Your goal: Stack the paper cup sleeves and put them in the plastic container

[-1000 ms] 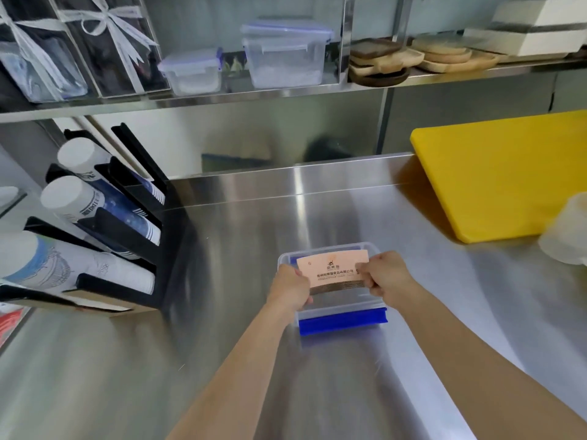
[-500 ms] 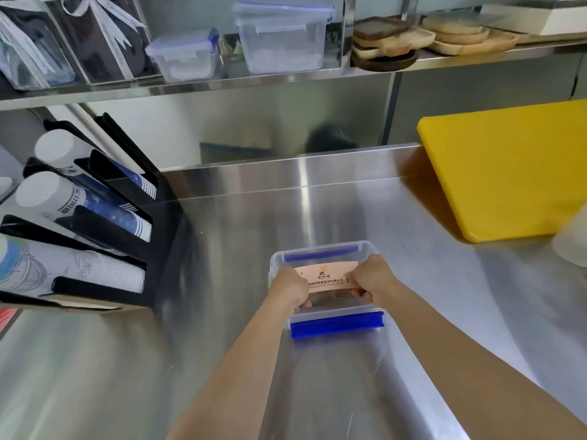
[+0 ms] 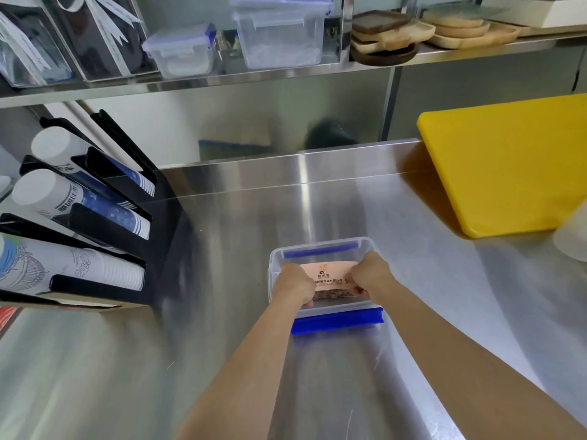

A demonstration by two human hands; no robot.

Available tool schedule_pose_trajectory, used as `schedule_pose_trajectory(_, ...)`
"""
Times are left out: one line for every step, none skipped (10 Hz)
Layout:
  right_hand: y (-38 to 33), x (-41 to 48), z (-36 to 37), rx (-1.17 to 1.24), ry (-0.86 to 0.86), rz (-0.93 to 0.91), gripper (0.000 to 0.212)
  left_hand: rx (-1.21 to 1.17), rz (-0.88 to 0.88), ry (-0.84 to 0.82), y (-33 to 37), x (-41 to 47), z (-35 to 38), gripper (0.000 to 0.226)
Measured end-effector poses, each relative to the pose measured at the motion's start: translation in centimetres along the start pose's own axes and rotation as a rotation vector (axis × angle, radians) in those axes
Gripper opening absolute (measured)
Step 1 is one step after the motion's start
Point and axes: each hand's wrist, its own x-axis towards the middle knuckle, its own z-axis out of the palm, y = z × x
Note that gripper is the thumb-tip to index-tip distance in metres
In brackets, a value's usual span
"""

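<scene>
A clear plastic container (image 3: 320, 245) with blue clips stands on the steel counter near the middle. A stack of pinkish paper cup sleeves (image 3: 330, 276) with dark printing sits low inside it, tilted toward me. My left hand (image 3: 293, 285) grips the stack's left end and my right hand (image 3: 373, 274) grips its right end, both reaching down into the container. The lower edges of the sleeves show as brown corrugated layers between my hands.
A black rack holding paper cup stacks (image 3: 79, 214) stands at the left. A yellow cutting board (image 3: 505, 166) lies at the right, with a whitish container (image 3: 571, 236) at its near corner. The shelf above carries lidded plastic boxes (image 3: 279, 33) and wooden trays (image 3: 390, 33).
Both hands have lowered the sleeve stack deeper into the container. The view has tilted down slightly.
</scene>
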Motion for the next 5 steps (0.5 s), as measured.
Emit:
schedule_pose_trajectory(0.2,0.0,0.2,-0.049,0.050,-0.023,0.010,-0.002,-0.004,0.004,-0.1,0.0,0.0,0.035)
schedule_pose_trajectory(0.1,-0.5,0.1,-0.060,0.042,-0.036,0.019,-0.030,-0.014,-0.004,0.0,-0.2,-0.1,0.041)
schedule_pose_trajectory(-0.1,-1.0,-0.3,-0.025,0.035,-0.052,0.009,-0.086,-0.018,-0.008,-0.1,-0.6,-0.8,0.044)
schedule_pose_trajectory(-0.4,-1.8,-0.6,-0.040,0.060,-0.089,0.011,-0.097,-0.033,-0.012,-0.4,-0.7,-1.9,0.047)
schedule_pose_trajectory(-1.4,-3.1,-2.1,-0.055,0.085,-0.197,0.019,0.015,0.072,-0.034,0.2,-1.5,-3.9,0.031)
